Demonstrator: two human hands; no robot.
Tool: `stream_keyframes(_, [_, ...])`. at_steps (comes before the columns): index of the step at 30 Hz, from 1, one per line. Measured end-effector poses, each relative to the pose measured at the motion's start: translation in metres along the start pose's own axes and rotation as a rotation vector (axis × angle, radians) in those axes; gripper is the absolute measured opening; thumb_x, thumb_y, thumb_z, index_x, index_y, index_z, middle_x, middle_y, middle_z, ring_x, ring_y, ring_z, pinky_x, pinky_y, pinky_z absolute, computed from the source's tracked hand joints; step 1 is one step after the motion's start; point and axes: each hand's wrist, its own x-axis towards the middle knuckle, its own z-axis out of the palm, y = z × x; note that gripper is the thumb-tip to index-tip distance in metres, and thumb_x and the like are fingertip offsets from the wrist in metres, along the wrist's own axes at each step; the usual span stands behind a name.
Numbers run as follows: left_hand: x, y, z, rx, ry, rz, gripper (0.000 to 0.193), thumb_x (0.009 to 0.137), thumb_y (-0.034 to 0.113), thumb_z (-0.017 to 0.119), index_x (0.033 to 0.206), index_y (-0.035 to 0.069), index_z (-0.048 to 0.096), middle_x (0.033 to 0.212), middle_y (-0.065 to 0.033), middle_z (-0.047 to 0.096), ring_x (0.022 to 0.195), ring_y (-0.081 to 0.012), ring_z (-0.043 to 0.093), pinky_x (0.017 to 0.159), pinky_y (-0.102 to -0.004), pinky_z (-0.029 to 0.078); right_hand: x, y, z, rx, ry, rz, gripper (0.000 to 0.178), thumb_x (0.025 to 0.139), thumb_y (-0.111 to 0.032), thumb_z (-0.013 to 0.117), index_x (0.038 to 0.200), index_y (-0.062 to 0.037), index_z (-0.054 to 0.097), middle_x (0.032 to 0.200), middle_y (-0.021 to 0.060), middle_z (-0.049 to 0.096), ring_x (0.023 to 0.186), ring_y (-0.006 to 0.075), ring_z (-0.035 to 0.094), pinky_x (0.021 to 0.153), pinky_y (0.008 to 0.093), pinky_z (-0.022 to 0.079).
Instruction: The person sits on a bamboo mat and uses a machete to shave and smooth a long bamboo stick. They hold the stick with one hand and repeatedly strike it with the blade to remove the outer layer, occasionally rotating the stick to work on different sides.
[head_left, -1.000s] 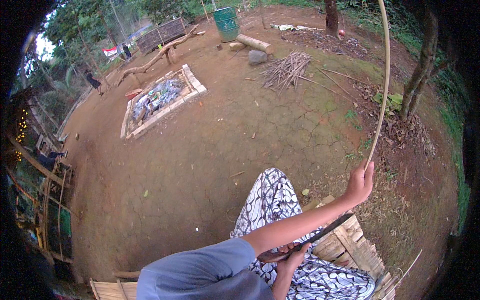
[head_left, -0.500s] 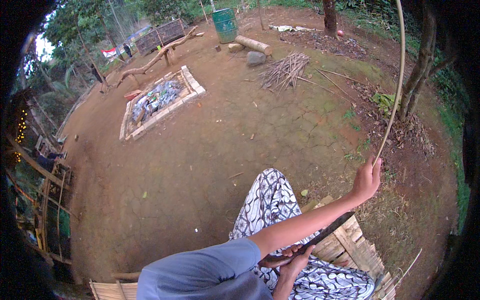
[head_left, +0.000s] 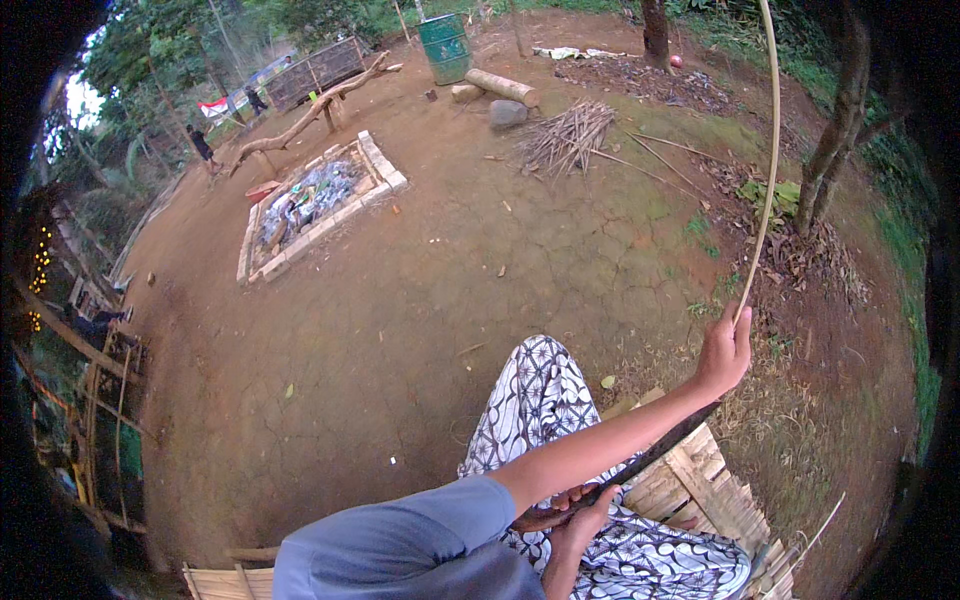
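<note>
Off to the right, my left hand [head_left: 725, 352] is closed around the lower end of a long, thin, pale bamboo strip [head_left: 774, 150]. The strip rises with a slight bend past the top of the view. My left forearm crosses over my lap. Below it, my right hand [head_left: 585, 515] grips a machete [head_left: 668, 442] by its brown handle. The dark blade slants up to the right, and the left forearm partly hides it. Blade and strip are apart where both can be seen. Patterned black-and-white cloth [head_left: 540, 400] covers my bent legs.
I sit on a bamboo slat seat [head_left: 690, 485]. Ahead lie a brick-edged fire pit [head_left: 375, 155] with ash, a stick pile [head_left: 570, 135], a grey stone [head_left: 508, 114], a log [head_left: 502, 87] and a green drum [head_left: 446, 48]. A tree trunk [head_left: 835, 140] stands right.
My left hand and the bamboo strip have shifted slightly left. My right hand stays on the machete with little movement. A distant person at the far left shows more fully now.
</note>
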Motion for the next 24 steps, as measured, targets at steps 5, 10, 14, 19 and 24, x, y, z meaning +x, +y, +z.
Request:
stream_keyframes(5, [0.005,-0.004,0.0,0.023,0.03,0.052,0.026,0.096,0.022,0.042,0.083,0.0,0.048,0.046,-0.0069,0.036,0.038,-0.0163,0.037,0.039,-0.0354,0.026,0.02,-0.007,-0.032,0.172,0.088,0.146,0.05,0.088,-0.057,0.041,0.072,-0.01,0.042,0.056,0.0011,0.038,0.045,0.0141,0.036,0.041,0.0274,0.035])
stream_keyframes(10, [-0.003,0.002,-0.017,-0.076,-0.036,-0.086,0.028,0.097,0.025,0.04,0.082,0.002,0.048,0.048,0.0029,0.03,0.041,-0.0076,0.032,0.038,-0.0315,0.024,-0.013,-0.04,-0.03,0.02,0.062,0.099,0.053,0.087,-0.06,0.04,0.072,-0.0099,0.042,0.056,0.0008,0.037,0.043,0.013,0.032,0.039,0.0267,0.031])
stream_keyframes(14, [-0.01,0.012,-0.032,-0.179,0.006,-0.073,0.029,0.097,0.025,0.039,0.079,0.004,0.045,0.052,0.0052,0.03,0.045,-0.005,0.031,0.04,-0.0279,0.024,-0.027,-0.044,-0.034,-0.111,0.056,-0.06,0.052,0.087,-0.06,0.041,0.072,-0.0095,0.042,0.056,0.0002,0.037,0.041,0.0127,0.032,0.038,0.0255,0.03])
stream_keyframes(19, [0.055,0.09,-0.05,-0.559,0.101,0.056,0.036,0.098,0.031,0.035,0.067,0.012,0.034,0.053,0.006,0.031,0.043,-0.0031,0.03,0.037,-0.0218,0.023,-0.018,-0.06,-0.053,-0.195,0.161,-0.127,0.052,0.087,-0.061,0.04,0.072,-0.0111,0.042,0.056,0.0001,0.037,0.042,0.0127,0.034,0.037,0.026,0.03])
stream_keyframes(24, [0.116,0.154,-0.123,-0.633,0.22,0.221,0.046,0.095,0.047,0.034,0.063,0.015,0.032,0.048,0.0048,0.024,0.037,-0.0074,0.024,0.035,-0.0244,0.021,-0.008,-0.055,-0.061,-0.142,0.136,-0.132,0.053,0.087,-0.061,0.039,0.072,-0.0106,0.042,0.056,0.0009,0.038,0.041,0.0135,0.033,0.038,0.0268,0.031])
